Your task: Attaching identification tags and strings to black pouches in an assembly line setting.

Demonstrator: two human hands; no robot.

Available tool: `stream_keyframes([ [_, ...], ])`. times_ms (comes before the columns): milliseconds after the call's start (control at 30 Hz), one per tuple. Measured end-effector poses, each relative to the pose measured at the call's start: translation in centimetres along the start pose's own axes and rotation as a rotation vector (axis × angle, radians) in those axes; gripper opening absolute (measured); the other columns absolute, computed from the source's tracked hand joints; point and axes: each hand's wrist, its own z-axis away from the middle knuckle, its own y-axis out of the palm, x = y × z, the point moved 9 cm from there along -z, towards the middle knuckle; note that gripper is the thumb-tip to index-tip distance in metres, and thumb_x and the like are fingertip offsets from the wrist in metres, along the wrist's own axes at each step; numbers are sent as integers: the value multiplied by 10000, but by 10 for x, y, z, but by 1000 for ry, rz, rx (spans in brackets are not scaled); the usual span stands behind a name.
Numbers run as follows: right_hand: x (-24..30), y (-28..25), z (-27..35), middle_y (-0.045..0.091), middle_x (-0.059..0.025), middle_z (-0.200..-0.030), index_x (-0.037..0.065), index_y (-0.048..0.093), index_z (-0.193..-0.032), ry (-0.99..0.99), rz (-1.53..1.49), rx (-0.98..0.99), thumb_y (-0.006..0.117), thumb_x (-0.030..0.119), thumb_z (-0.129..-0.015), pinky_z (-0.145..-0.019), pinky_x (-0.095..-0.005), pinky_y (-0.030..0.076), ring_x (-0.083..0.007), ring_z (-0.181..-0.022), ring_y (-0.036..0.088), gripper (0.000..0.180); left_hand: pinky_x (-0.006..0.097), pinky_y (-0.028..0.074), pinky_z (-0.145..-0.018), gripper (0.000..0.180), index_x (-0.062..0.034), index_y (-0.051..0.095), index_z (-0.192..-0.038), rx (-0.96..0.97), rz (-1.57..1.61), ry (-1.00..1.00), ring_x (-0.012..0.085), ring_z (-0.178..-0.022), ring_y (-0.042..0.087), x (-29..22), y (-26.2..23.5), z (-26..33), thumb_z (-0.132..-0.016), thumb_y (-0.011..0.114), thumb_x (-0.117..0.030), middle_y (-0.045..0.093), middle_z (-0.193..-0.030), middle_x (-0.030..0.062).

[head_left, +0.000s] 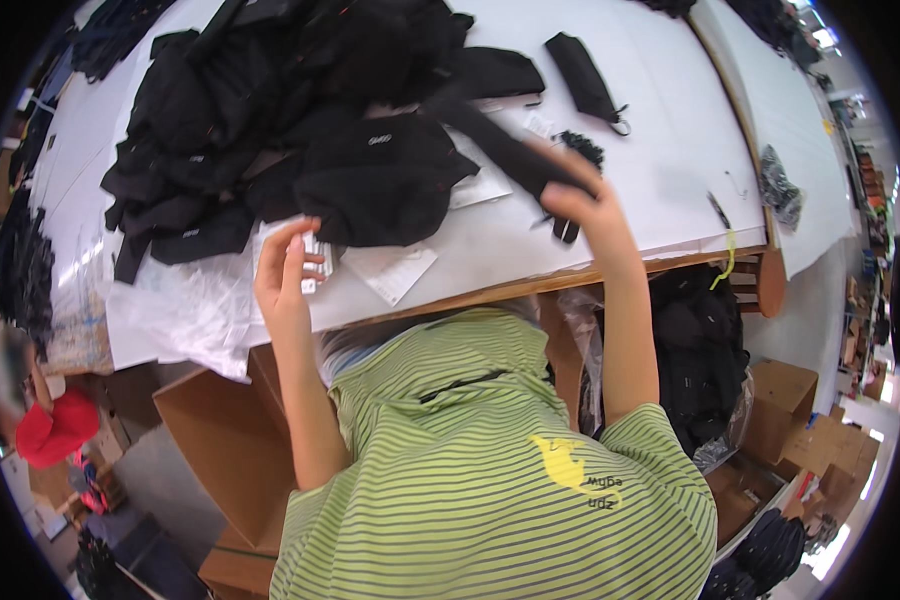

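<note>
My right hand (582, 192) grips the near end of a long, narrow black fabric piece (495, 140) between thumb and fingers. Motion blurs this piece, and its far end reaches toward the black garments. My left hand (288, 268) is at the table's front edge, its fingers apart and slightly curled. Beside those fingers lies a small white stack with dark lines (320, 262), partly hidden. Just beyond it sits a folded black garment (375, 185) with a small pale mark. A white printed card (394, 272) lies between my hands.
Black garments (240, 110) are heaped at the left of the white table (670, 150). A narrow black pouch (582, 78) with a cord lies far right. Clear plastic bags (190, 305) hang over the front edge. A cutter (718, 210) lies right; a cardboard box (220, 440) stands below left.
</note>
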Motion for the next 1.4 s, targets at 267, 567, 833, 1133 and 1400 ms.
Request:
stream_keyframes([
  [267, -82, -225, -133, 639, -135, -1161, 116, 580, -1283, -133, 535, -590, 677, 340, -827, -902, -290, 450, -199, -1025, 609, 517, 369, 420, -883, 293, -48, 594, -1092, 330, -725, 299, 293, -1065, 532, 6, 65, 41, -831, 658, -165, 561, -1127, 127],
  [567, -38, -111, -95, 616, -75, -916, 123, 669, -954, -136, 825, -337, 689, 274, -788, -779, -306, 472, -225, -901, 601, 225, 445, 351, -984, 502, -31, 539, -1193, 286, -992, 378, 337, -1175, 459, 34, 73, 56, -751, 722, -185, 515, -1232, 162],
  [833, -82, -28, -48, 579, -67, -835, 91, 629, -758, -91, 1159, 167, 687, 117, -723, -761, -385, 486, -265, -857, 586, 72, 387, 388, -937, 406, -33, 592, -1131, 456, -837, 428, 298, -1048, 542, 35, 88, 57, -743, 690, -102, 596, -1133, 103],
  [1133, -88, -21, -47, 580, -76, -846, 81, 620, -777, -200, 1250, 224, 655, 96, -732, -751, -394, 484, -274, -871, 586, 58, 416, 402, -919, 382, -45, 586, -1115, 357, -840, 606, 303, -1019, 534, 23, 111, 63, -747, 678, -90, 599, -1075, 98],
  [1400, -21, -59, -49, 588, -50, -801, 53, 617, -816, -301, 913, -147, 658, 131, -805, -632, -313, 438, -202, -698, 545, 89, 369, 476, -795, 260, -47, 621, -996, 436, -758, 662, 260, -908, 596, 20, 114, 63, -740, 669, -44, 644, -915, 69],
])
